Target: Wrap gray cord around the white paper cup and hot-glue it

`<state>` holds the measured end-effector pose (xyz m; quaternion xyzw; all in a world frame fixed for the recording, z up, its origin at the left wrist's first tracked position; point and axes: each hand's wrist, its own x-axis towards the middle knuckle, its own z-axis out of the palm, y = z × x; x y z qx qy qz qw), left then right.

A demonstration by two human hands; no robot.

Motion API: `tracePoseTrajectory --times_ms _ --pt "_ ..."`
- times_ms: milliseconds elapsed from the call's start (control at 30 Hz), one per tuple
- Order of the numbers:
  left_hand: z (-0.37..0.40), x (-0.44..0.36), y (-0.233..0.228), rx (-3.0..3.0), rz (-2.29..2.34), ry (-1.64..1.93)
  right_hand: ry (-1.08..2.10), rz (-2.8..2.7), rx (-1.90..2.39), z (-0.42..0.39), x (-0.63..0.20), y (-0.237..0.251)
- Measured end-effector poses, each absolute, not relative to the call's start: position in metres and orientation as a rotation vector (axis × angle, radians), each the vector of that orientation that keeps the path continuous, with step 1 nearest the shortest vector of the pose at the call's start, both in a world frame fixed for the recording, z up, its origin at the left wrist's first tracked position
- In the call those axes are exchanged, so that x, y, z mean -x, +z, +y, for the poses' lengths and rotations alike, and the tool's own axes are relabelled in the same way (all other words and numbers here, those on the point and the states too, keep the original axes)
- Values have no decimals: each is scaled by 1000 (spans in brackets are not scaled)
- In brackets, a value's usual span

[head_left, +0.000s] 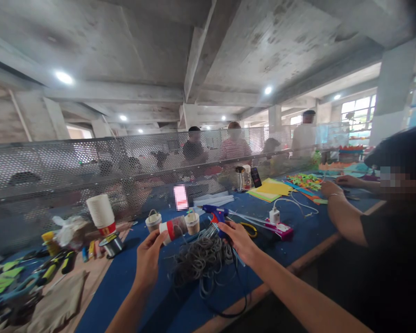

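Observation:
My left hand is closed around one end of a paper cup with a red band, held sideways above the table. My right hand grips the handle of a blue and red hot glue gun, whose nozzle points left. The nozzle is apart from the cup, above a small pale bucket-like cup with a thin handle. Another such handled cup stands behind my left hand. Below both hands lies a tangled heap of grey cord, and the gun's dark cable loops down past it.
To the left are stacked paper cups, a wire spool, pliers and scissors. Rightward sit a pink power strip and yellow sheets. A co-worker's arm reaches in. A perforated metal screen runs behind.

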<state>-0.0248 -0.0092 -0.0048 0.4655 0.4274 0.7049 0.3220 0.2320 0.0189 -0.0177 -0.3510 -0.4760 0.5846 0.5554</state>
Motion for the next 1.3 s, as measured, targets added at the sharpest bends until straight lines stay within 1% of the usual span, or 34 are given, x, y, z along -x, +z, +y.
tracePoseTrajectory --times_ms 100,267,333,500,567,1000,1300 --pt "-11 23 -4 -1198 1107 1836 1457 -1092 714 13 -233 -18" --pt "-10 21 -5 -1194 1172 1802 1389 -1224 655 10 -226 -15" --pt "-9 21 -6 -1202 1202 1804 1290 -1351 650 11 -222 -12" --pt "-11 21 -5 -1200 1188 1786 929 -1590 721 16 -213 -8" --pt "-13 21 -4 -1211 1215 1769 876 -1598 754 20 -210 -8" --pt "-15 17 -9 -1352 1289 1704 1153 -1548 686 53 -204 3" --pt "-18 9 -7 -1441 1388 1667 1065 -1747 718 41 -208 -2"
